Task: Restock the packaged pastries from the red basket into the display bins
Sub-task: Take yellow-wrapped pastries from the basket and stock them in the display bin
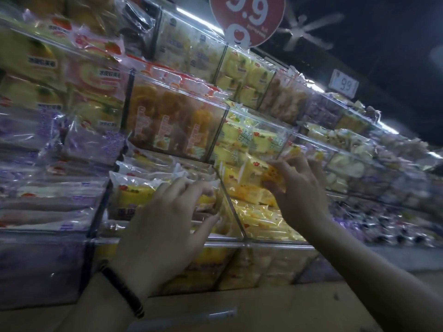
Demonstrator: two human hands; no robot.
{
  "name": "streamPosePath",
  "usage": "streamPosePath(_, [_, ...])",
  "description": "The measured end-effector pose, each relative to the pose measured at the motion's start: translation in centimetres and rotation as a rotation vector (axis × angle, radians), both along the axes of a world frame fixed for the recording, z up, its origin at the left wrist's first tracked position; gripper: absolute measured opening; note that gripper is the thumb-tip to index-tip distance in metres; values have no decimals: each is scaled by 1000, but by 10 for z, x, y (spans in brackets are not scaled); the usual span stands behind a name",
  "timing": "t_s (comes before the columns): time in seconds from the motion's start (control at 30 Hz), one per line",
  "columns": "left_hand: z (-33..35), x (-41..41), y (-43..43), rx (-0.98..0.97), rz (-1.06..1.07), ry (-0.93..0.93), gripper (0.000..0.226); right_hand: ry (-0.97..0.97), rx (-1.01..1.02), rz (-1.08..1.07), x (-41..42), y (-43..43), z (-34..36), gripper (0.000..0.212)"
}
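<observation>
Item in hand: yellow pastry pack, held at the mouth of the middle-tier clear bin, above the packs already lying there.
Right hand: fingers pinched on that pack's wrapper end.
Left hand: fingers bent over a second yellow pack in the adjoining bin to the left, thumb under its end; judged a grip.
Stock level: both bins hold several layers; the neighbouring bins and the upper bin of orange pastries look well filled.
Red basket: not in view; remaining stock cannot be told.
Progress: judged well advanced, placement of these two packs outstanding.
Surroundings: red 9.9 price sign overhead.
</observation>
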State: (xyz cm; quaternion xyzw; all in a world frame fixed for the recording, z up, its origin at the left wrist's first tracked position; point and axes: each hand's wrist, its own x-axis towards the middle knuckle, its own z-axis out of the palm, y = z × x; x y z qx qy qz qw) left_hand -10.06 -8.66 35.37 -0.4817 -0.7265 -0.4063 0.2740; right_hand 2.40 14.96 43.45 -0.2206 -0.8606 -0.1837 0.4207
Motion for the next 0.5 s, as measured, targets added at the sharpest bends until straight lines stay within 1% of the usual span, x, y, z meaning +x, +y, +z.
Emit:
streamPosePath(0.13, [-4,0,10,-85,127,108,16,-85,-58,-101,10,54,-4,49])
streamPosePath(0.23, [-7,-3,19,-39,147,100,13,-142,-130,-160,9,78,-11,47])
streamPosePath(0.33, [-12,-5,27,37,136,74,12,-119,-234,-139,1,90,-19,43])
streamPosePath(0.4, [-13,-5,29,27,155,68,13,-120,-293,-108,-6,95,-21,41])
streamPosePath(0.5, [-12,-5,30,28,156,71,14,-74,-376,-1,-13,101,-24,40])
